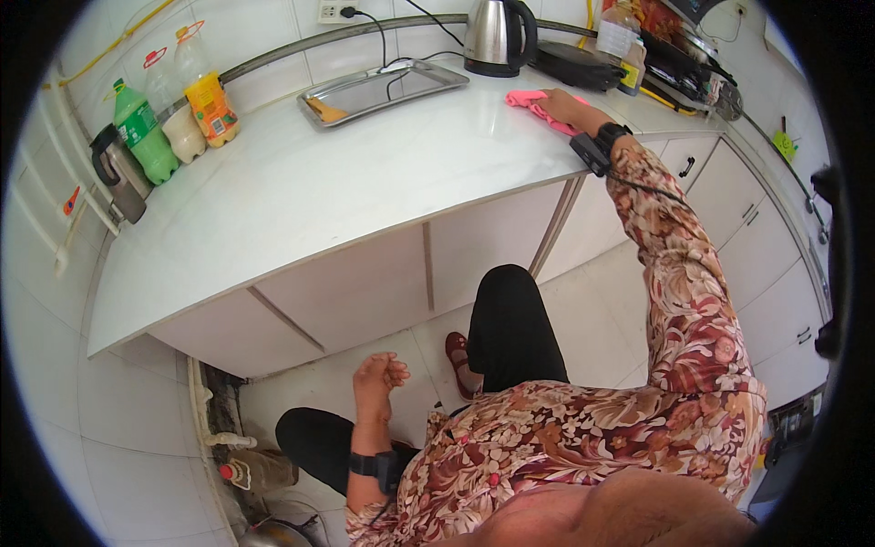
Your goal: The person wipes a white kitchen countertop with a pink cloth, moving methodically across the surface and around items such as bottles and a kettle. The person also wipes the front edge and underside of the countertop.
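My right hand [569,111] lies over a pink cloth [525,98] on the white countertop [383,164], towards the back right. The cloth is bunched under the palm and shows at both sides of the fingers. Beyond it stands a steel electric kettle [493,37] with a black handle. Left of the kettle is a shallow steel tray [410,85] holding a small tan wooden-looking piece [326,111]. My left hand [380,377] hangs in front of the cabinets, away from the counter, its fingers loosely bent and holding nothing.
At the counter's left end stand a steel thermos jug [123,178], a green bottle [145,130] and a bottle with an orange label [208,102]. A black pan [574,65] and oil bottles [618,34] are at the back right. A capped jug [260,470] sits on the floor.
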`<action>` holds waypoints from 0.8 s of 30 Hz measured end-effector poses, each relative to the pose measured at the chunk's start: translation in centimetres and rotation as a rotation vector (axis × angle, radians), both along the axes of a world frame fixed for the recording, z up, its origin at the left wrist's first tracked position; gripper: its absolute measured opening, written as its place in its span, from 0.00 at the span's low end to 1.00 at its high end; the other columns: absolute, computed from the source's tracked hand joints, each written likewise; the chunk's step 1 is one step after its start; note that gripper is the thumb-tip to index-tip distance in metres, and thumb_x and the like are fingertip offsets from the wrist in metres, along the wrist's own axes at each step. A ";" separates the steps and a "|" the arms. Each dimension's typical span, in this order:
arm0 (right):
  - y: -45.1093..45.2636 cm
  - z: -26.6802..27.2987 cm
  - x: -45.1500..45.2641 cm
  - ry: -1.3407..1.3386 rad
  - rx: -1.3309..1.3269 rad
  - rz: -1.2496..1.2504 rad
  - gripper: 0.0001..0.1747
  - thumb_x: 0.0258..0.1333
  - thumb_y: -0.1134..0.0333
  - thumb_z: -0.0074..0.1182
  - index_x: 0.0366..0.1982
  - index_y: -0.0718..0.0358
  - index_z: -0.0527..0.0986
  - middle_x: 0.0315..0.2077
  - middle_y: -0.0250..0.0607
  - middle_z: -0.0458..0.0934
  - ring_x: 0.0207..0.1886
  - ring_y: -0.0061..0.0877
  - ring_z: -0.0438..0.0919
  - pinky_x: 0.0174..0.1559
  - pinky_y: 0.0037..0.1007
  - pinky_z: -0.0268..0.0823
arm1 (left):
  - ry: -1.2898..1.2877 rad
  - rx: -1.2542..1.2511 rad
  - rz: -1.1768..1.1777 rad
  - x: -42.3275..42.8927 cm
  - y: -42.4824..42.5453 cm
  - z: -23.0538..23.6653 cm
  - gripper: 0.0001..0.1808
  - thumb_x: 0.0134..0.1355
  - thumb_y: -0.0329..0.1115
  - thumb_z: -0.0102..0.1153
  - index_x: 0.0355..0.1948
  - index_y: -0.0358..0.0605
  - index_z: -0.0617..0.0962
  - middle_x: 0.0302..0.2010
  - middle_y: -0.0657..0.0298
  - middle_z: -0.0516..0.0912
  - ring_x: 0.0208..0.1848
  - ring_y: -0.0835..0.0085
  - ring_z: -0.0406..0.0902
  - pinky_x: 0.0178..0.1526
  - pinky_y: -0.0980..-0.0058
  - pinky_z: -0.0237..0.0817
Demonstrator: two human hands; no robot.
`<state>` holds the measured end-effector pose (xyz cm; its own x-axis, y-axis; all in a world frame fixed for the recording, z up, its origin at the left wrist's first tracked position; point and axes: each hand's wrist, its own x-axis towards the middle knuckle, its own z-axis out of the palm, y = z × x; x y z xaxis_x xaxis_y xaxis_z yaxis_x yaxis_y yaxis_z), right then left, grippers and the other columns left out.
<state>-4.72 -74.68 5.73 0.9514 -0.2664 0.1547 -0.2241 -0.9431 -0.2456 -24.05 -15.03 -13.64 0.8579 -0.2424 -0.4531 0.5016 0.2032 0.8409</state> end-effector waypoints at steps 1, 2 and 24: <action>-0.4 -0.1 1.1 -0.016 -0.069 0.103 0.22 0.61 0.56 0.45 0.36 0.66 0.81 0.36 0.58 0.81 0.38 0.50 0.80 0.43 0.44 0.71 | -0.019 -0.007 -0.022 1.1 0.3 0.7 0.12 0.68 0.38 0.49 0.39 0.39 0.78 0.27 0.60 0.83 0.27 0.72 0.80 0.30 0.76 0.68; -0.6 -0.3 2.4 -0.018 -0.137 0.178 0.22 0.62 0.56 0.45 0.34 0.67 0.81 0.35 0.58 0.81 0.37 0.49 0.81 0.42 0.43 0.71 | -0.038 -0.011 -0.041 2.2 0.8 1.5 0.13 0.68 0.39 0.49 0.39 0.40 0.78 0.27 0.61 0.83 0.27 0.71 0.79 0.31 0.76 0.68; 20.5 3.2 5.5 -0.024 -0.125 0.583 0.23 0.65 0.55 0.42 0.42 0.71 0.73 0.34 0.52 0.80 0.31 0.39 0.77 0.39 0.36 0.69 | -0.468 0.586 -0.319 5.9 1.3 -1.4 0.10 0.61 0.33 0.54 0.37 0.36 0.79 0.27 0.57 0.84 0.27 0.69 0.81 0.33 0.71 0.71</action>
<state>0.78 -54.21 8.90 0.9311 0.3204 0.1741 0.3435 -0.9310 -0.1235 -18.14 -13.68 -15.05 0.9196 -0.3417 -0.1939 0.0315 -0.4278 0.9033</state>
